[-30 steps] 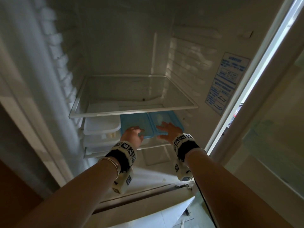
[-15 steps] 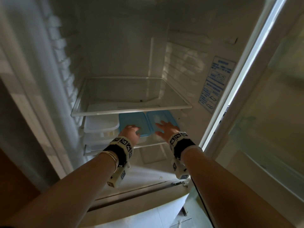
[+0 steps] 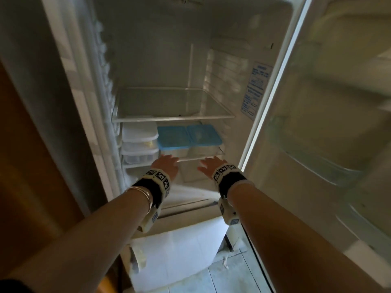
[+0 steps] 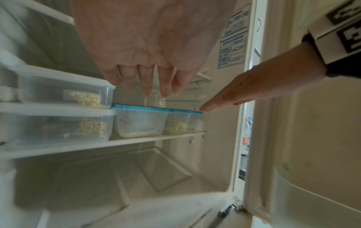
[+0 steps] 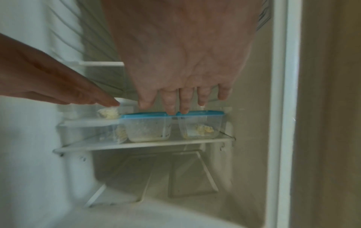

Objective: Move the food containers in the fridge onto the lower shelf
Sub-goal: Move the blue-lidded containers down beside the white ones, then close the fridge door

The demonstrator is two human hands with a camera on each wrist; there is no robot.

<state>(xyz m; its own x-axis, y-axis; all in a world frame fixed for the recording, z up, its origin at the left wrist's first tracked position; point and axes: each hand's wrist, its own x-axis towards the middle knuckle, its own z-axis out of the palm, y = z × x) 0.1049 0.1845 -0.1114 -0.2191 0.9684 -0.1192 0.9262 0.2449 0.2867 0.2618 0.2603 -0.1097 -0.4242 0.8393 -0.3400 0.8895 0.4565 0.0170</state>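
Blue lids (image 3: 189, 136), clear tubs; blk/wht checker wristbands (image 3: 159, 178).

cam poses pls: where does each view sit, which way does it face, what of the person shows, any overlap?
Head: above, facing down into the fridge; both forearms, left hand, right hand.
Left wrist: at the left hand, facing the lower shelf; its fingers, plus the right hand.
Right wrist: at the right hand, facing likewise; the left hand enters from the side.
Shared: blue-lidded containers, white-lidded containers.

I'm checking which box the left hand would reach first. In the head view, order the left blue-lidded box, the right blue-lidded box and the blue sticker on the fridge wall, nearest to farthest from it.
1. Left blue-lidded box, just ahead of the left hand.
2. Right blue-lidded box, beside it, to the right.
3. Blue sticker, high on the right wall.
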